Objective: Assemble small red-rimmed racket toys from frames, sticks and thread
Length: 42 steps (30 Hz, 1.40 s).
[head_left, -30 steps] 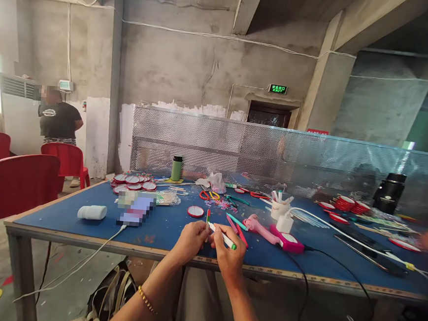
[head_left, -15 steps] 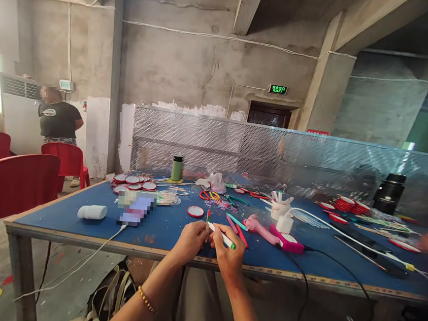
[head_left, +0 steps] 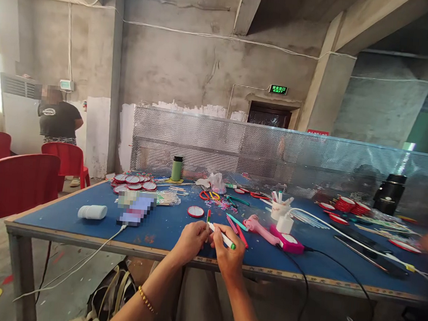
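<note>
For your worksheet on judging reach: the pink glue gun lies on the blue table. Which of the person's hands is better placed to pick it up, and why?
Probably the right hand. The pink glue gun lies to its right and slightly beyond it, while the left hand sits farther away and would have to cross over. Both hands hold sticks, so one must be freed first.

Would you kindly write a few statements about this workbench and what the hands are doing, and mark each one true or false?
1. The right hand holds a white stick with a green tip. True.
2. The left hand lies flat and empty on the table. False: it pinches a thin red and green stick held upright.
3. A gold bracelet sits on the left forearm. True.
4. The pink glue gun is in the right hand. False: it lies on the blue table, to the right of both hands.
5. The green bottle lies on its side by the near edge. False: it stands upright at the far side, by the perforated metal screen.
</note>
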Motion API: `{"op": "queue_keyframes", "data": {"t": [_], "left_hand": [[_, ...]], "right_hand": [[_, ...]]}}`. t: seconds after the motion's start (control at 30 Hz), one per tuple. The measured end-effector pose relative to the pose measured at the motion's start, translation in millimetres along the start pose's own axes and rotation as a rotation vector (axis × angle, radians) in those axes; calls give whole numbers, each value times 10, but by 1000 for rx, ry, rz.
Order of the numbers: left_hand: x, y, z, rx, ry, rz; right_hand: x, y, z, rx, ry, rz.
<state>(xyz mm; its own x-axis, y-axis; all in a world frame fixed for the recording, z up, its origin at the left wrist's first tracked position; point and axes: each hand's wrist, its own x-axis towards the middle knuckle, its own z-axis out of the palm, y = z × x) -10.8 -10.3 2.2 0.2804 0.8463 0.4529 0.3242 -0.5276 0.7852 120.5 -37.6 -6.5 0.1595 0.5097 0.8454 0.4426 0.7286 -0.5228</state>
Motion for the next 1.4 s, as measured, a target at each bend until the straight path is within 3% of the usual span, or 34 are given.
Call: {"op": "queue_keyframes", "data": {"t": [1.4], "left_hand": [[-3,-17,6,-30,-11,19]], "right_hand": [[-2,27,2,-6,23,42]]}}
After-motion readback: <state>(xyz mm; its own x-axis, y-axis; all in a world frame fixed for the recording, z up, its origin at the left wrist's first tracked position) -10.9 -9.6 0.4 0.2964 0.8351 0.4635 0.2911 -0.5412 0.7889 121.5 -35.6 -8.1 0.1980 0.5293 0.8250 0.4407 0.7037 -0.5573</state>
